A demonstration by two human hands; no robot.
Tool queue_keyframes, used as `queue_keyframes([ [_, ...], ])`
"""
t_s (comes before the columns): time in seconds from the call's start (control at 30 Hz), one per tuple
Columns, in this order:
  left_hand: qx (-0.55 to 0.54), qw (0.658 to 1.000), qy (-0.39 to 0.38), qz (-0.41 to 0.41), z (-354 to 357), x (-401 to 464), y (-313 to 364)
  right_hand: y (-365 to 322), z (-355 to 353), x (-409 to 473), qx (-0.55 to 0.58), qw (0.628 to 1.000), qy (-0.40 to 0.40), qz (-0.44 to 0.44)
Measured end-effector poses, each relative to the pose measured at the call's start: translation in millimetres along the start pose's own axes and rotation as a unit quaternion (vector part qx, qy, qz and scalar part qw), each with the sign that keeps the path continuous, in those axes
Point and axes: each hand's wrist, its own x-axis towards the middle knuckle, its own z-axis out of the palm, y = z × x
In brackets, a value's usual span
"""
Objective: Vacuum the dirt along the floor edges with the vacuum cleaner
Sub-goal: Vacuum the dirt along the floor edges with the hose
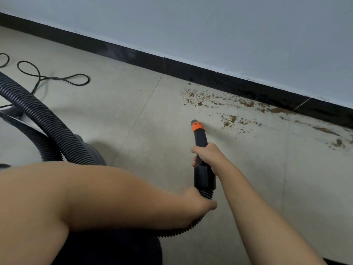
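The right hand [207, 153] grips the black nozzle tube [200, 139] partway along, its orange collar [198, 127] and grey tip pointing at the far wall [229, 31]. Just nearer, the left hand [198, 202] holds the ribbed hose [47, 119] where it joins the tube; the hose loops away to the left, over the dark vacuum body [91, 150]. Brown dirt [229, 104] lies scattered on the pale tiled floor [133, 104] to the right of the tip, thickest along the black skirting board [191, 69]. A thin black cord [57, 77] lies looped on the floor at far left.
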Motion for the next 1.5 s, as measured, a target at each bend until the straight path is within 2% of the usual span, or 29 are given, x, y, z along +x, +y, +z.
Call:
queue_keyframes([
  [0.07,-0.016,0.999,-0.032,0.004,5.9,-4.7,0.3,11.4,-11.5,-7.4,0.033,0.999,0.025,0.012],
  [0.23,0.029,0.995,-0.093,0.008,28.2,-2.3,5.6,39.3,-46.4,-18.4,0.121,0.989,0.071,0.042],
  [0.53,0.058,0.989,-0.131,0.04,45.7,1.0,33.3,55.5,-95.2,-24.6,0.2,0.967,0.146,0.062],
  [0.67,0.025,0.992,-0.119,0.036,34.4,4.8,44.7,37.9,-93.3,-14.0,0.184,0.971,0.144,0.052],
  [0.9,-0.032,0.997,-0.065,0.011,17.4,4.6,33.8,10.6,-55.5,1.1,0.111,0.991,0.072,0.027],
  [1.1,-0.057,0.998,-0.034,0.014,5.9,7.4,35.3,-4.9,-42.0,10.2,0.079,0.996,0.04,0.01],
  [1.2,-0.043,0.998,-0.036,0.011,8.3,11.6,41.2,-5.2,-50.7,11.1,0.085,0.995,0.049,0.013],
  [1.5,0.025,0.991,-0.125,0.027,48.0,21.9,60.1,36.9,-110.3,-0.5,0.151,0.977,0.14,0.061],
])
